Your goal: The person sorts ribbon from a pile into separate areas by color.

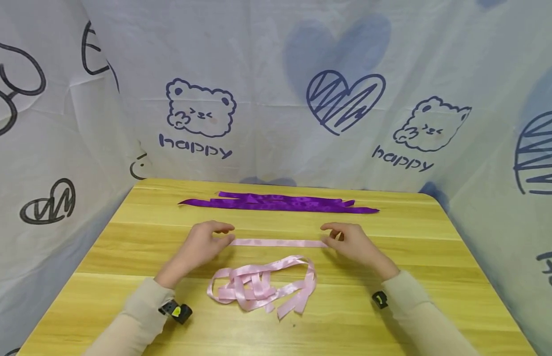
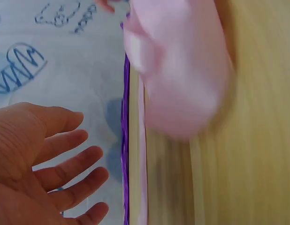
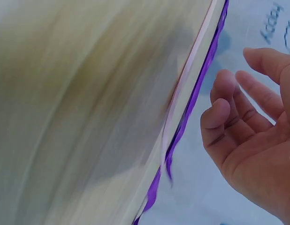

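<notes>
Pink satin ribbon lies as one narrow, straight strip across the wood-grain tabletop, between a loose tangle of pink ribbon nearer the body and layered purple ribbon farther off. At its ends we see the left hand and the right hand, one at each. In the left wrist view the left fingers are spread, with nothing between them; in the right wrist view the right fingers are loosely bent and hold nothing. We cannot tell whether either thumb touches the satin. We judge the strip very light, limp and somewhat slippery, tough enough not to tear easily but quick to crease or twist. It should buckle if pushed, so we would pinch each end between thumb and forefinger, lifting its edge with a fingertip, under mild tension.
</notes>
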Demonstrator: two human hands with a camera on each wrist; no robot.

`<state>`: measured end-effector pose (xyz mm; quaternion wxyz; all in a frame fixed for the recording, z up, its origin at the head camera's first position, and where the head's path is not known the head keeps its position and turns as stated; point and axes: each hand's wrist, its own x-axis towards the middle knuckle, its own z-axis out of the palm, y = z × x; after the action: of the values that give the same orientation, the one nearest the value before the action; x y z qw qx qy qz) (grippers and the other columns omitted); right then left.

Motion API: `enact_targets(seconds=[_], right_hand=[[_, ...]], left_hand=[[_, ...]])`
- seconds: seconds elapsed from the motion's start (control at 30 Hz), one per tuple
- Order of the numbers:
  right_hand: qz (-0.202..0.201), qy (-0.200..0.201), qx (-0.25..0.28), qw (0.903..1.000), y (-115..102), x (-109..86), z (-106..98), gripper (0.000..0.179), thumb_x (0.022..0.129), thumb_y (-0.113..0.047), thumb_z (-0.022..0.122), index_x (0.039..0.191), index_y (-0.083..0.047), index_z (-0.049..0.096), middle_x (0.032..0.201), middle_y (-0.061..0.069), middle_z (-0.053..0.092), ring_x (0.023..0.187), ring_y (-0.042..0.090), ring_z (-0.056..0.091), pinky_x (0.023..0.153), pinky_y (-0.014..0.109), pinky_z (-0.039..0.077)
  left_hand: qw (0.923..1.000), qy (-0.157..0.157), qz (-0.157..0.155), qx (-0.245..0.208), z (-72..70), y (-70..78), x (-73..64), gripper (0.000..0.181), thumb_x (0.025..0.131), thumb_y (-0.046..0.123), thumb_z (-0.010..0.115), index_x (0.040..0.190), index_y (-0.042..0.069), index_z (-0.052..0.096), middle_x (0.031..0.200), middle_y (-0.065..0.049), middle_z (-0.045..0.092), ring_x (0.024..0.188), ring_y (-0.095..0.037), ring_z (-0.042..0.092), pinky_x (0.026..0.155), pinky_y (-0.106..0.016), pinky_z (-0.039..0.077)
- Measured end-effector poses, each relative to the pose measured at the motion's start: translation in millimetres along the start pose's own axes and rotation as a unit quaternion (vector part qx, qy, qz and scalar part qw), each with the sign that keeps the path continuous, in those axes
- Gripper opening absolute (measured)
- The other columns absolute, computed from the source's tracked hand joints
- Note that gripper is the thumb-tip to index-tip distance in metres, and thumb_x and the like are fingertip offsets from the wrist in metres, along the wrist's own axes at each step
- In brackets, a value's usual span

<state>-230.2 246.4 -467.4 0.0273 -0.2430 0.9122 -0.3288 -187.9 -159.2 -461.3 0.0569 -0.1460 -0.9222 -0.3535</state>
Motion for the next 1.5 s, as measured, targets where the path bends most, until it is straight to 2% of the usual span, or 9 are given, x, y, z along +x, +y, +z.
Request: enact_targets(seconds=[0.23, 0.5, 0.6, 0.73, 0.83, 1.0, 1.1, 1.3, 1.5], right_hand=[[-0.057, -0.041, 0.006, 0.9975, -22.8, 8.4, 21.4, 0.033, 0.101, -0.023, 0.071, 0.129, -0.006, 0.074, 0.089, 0.001, 0.072, 0.066, 0.007, 0.056, 0.061, 0.023, 0.050], [-0.086, -0.089, 0.001, 0.9923, -46.7, 14.1, 39.5, 0.030, 0.099, -0.025, 0.075, 0.125, -0.009, 0.077, 0.091, -0.002, 0.070, 0.076, 0.008, 0.057, 0.069, 0.023, 0.051], [-0.091, -0.107, -0.015, 0.9900, -52.5, 15.2, 45.3, 0.031, 0.099, -0.026, 0.075, 0.126, -0.010, 0.076, 0.096, -0.002, 0.072, 0.081, 0.007, 0.057, 0.075, 0.024, 0.052], [-0.085, -0.131, -0.021, 0.9875, -57.6, 15.2, 50.3, 0.036, 0.099, -0.025, 0.075, 0.131, -0.009, 0.073, 0.097, -0.002, 0.072, 0.082, 0.009, 0.059, 0.075, 0.025, 0.053], [-0.087, -0.140, -0.016, 0.9862, -58.9, 14.4, 52.7, 0.036, 0.099, -0.022, 0.074, 0.132, -0.007, 0.071, 0.093, -0.002, 0.071, 0.078, 0.008, 0.060, 0.072, 0.024, 0.053], [-0.097, -0.154, -0.005, 0.9833, -58.7, 11.2, 55.2, 0.022, 0.098, -0.019, 0.073, 0.119, -0.011, 0.077, 0.091, -0.004, 0.075, 0.072, 0.004, 0.058, 0.067, 0.022, 0.052], [-0.091, -0.161, 0.000, 0.9827, -59.7, 9.1, 55.4, 0.017, 0.098, -0.020, 0.074, 0.113, -0.015, 0.079, 0.089, -0.006, 0.074, 0.069, 0.002, 0.056, 0.064, 0.022, 0.050], [-0.089, -0.165, -0.001, 0.9823, -60.2, 8.0, 57.0, 0.014, 0.099, -0.021, 0.074, 0.108, -0.014, 0.082, 0.080, -0.009, 0.070, 0.063, 0.000, 0.049, 0.060, 0.019, 0.044], [-0.099, -0.160, 0.006, 0.9822, -58.3, 8.3, 59.4, 0.016, 0.099, -0.026, 0.075, 0.109, -0.016, 0.081, 0.069, -0.012, 0.059, 0.058, -0.002, 0.041, 0.056, 0.017, 0.037]], left_hand=[[0.9969, -0.065, 0.023, -0.038, 16.7, 17.9, 0.1, 0.031, 0.100, 0.020, 0.072, 0.126, 0.003, 0.075, 0.121, -0.014, 0.077, 0.114, -0.033, 0.071, 0.094, -0.049, 0.058], [0.9893, -0.123, 0.056, -0.056, 41.0, 23.6, -1.2, 0.030, 0.097, 0.021, 0.076, 0.121, 0.003, 0.077, 0.108, -0.007, 0.078, 0.095, -0.015, 0.069, 0.085, -0.032, 0.059], [0.9852, -0.147, 0.072, -0.052, 46.2, 25.1, -2.1, 0.032, 0.096, 0.022, 0.078, 0.121, 0.002, 0.077, 0.103, -0.004, 0.077, 0.090, -0.013, 0.067, 0.083, -0.030, 0.058], [0.9813, -0.169, 0.085, -0.034, 49.2, 27.2, -3.9, 0.033, 0.094, 0.022, 0.079, 0.122, 0.003, 0.076, 0.096, -0.001, 0.076, 0.085, -0.009, 0.066, 0.080, -0.028, 0.056], [0.9795, -0.179, 0.090, -0.020, 49.7, 29.1, -5.2, 0.036, 0.092, 0.021, 0.081, 0.123, 0.004, 0.075, 0.093, 0.001, 0.076, 0.082, -0.007, 0.065, 0.077, -0.026, 0.055], [0.9763, -0.197, 0.091, 0.009, 48.3, 32.6, -7.1, 0.042, 0.086, 0.027, 0.087, 0.123, 0.010, 0.076, 0.089, 0.004, 0.071, 0.078, -0.006, 0.059, 0.074, -0.026, 0.052], [0.9743, -0.205, 0.092, 0.016, 48.5, 33.4, -7.5, 0.039, 0.085, 0.028, 0.088, 0.119, 0.013, 0.077, 0.085, 0.007, 0.068, 0.075, -0.006, 0.056, 0.070, -0.025, 0.049], [0.9728, -0.196, 0.123, 0.002, 49.3, 31.5, -7.9, 0.009, 0.093, 0.014, 0.076, 0.100, 0.013, 0.080, 0.080, 0.008, 0.070, 0.071, -0.002, 0.054, 0.066, -0.023, 0.048], [0.9753, -0.183, 0.123, -0.012, 50.3, 30.8, -7.2, 0.014, 0.100, 0.015, 0.067, 0.093, 0.015, 0.080, 0.078, 0.011, 0.070, 0.069, -0.002, 0.056, 0.068, -0.023, 0.051]])
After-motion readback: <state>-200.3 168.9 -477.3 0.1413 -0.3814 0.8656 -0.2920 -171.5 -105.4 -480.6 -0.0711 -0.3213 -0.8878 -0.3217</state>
